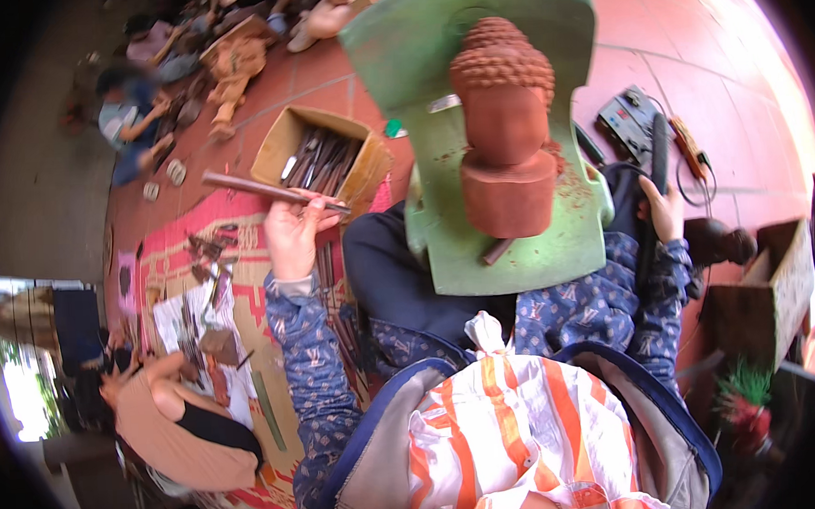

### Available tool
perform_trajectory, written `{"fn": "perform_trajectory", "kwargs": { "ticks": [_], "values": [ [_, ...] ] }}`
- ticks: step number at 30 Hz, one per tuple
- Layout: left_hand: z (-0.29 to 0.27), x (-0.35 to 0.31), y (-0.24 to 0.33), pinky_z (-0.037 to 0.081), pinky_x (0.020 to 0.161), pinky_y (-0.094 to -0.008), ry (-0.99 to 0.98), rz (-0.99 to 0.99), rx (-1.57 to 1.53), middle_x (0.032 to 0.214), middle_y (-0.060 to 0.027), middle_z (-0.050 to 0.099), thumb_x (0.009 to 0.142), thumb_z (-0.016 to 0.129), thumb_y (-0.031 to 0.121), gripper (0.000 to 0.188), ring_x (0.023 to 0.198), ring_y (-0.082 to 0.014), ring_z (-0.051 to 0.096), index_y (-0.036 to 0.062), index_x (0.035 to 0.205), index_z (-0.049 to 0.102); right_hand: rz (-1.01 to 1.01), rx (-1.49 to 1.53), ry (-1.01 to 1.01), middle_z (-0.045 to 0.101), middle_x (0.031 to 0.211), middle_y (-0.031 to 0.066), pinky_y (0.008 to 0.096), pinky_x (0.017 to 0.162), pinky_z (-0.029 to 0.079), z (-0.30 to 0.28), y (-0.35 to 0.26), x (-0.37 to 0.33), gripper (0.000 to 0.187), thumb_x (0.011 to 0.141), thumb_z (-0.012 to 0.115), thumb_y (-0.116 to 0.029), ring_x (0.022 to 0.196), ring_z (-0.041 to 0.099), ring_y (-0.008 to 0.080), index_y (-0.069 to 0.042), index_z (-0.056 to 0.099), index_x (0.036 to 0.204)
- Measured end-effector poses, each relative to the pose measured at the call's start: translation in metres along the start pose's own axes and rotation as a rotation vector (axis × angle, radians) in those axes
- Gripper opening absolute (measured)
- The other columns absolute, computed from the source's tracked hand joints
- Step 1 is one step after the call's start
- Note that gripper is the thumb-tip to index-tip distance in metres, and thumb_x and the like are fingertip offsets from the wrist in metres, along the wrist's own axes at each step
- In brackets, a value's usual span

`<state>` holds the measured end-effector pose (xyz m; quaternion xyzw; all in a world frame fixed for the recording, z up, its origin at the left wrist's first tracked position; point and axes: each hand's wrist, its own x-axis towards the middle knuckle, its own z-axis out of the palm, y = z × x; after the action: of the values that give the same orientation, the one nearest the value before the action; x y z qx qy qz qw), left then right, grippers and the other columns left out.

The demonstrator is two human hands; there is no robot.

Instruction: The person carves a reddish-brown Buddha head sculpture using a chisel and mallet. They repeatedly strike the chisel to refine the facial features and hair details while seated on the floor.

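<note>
My left hand (292,230) is closed around a slim carving chisel (252,186) with a brown handle, its darker tip pointing right. Beside this hand stands a cardboard box (374,169) holding several similar chisels (317,163). A reddish-brown carved wooden head (508,132) with a knobbly curled crown rests on a green plastic chair (385,46) in front of me. Wood shavings (573,185) lie around it, and a short brown stick (496,251) is near its base. At the chair's right, my right hand (666,210) grips a long dark rod (659,148); its fingers are partly hidden.
A grey control box (635,117) and an orange power strip (688,148) with cables lie on the tiles at right. A wooden box (763,284) stands nearer. Leftward, a person (183,419) sits by tools on a patterned mat (278,406); another person (129,126) is farther back.
</note>
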<state>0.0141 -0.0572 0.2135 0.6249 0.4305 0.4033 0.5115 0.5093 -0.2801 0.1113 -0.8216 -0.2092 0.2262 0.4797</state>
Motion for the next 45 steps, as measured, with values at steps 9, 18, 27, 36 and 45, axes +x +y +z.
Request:
{"fn": "perform_trajectory", "kwargs": {
  "ticks": [9,18,27,36,45],
  "values": [
    [0.148,0.016,0.123,0.056,0.082,-0.0285,-0.434,0.415,0.236,0.1,-0.0154,0.065,0.095,0.055,0.002,0.008,0.095,-0.0217,0.067,-0.001,0.102,0.051,-0.038,-0.196,0.087,0.065,0.063,0.0128,0.0349,0.059,0.053,-0.003,-0.005,-0.012,0.044,0.078,0.068,-0.036,0.056,0.066,0.0233,0.005,0.061,0.091],
    [0.216,0.041,0.141,0.05,0.062,-0.0269,-0.54,0.826,0.734,0.084,-0.0082,0.066,0.089,0.064,0.002,0.009,0.07,-0.0156,0.067,-0.0009,0.097,0.059,-0.099,0.326,-0.175,0.056,0.076,0.001,0.024,0.058,0.046,-0.012,-0.002,-0.04,0.04,0.08,0.066,-0.015,0.063,0.053,0.008,0.002,0.055,0.115],
    [0.229,0.055,0.144,0.049,0.063,-0.0275,-0.668,0.977,1.073,0.084,-0.0084,0.064,0.092,0.061,0.002,0.012,0.069,-0.0179,0.065,0.0029,0.101,0.054,-0.205,0.593,-0.266,0.054,0.081,0.0004,0.0207,0.057,0.044,-0.036,-0.017,-0.085,0.045,0.081,0.064,-0.012,0.063,0.052,0.006,0.0,0.052,0.122],
    [0.227,0.054,0.144,0.049,0.063,-0.0272,-0.689,1.002,1.101,0.085,-0.0079,0.065,0.091,0.061,0.0,0.014,0.069,-0.0168,0.065,0.0027,0.103,0.054,-0.508,0.573,-0.237,0.055,0.087,0.0013,0.0224,0.066,0.044,-0.033,-0.037,-0.107,0.045,0.077,0.072,-0.002,0.074,0.052,0.0066,-0.001,0.054,0.118],
    [0.227,0.051,0.139,0.049,0.059,-0.0313,-0.631,1.118,1.215,0.086,-0.0089,0.067,0.091,0.062,0.002,0.016,0.068,-0.0246,0.066,0.004,0.105,0.055,-0.821,0.399,-0.104,0.059,0.093,0.005,0.0256,0.071,0.047,-0.035,-0.052,-0.116,0.06,0.075,0.071,0.002,0.079,0.059,0.0133,0.003,0.048,0.13]
  ]
}}
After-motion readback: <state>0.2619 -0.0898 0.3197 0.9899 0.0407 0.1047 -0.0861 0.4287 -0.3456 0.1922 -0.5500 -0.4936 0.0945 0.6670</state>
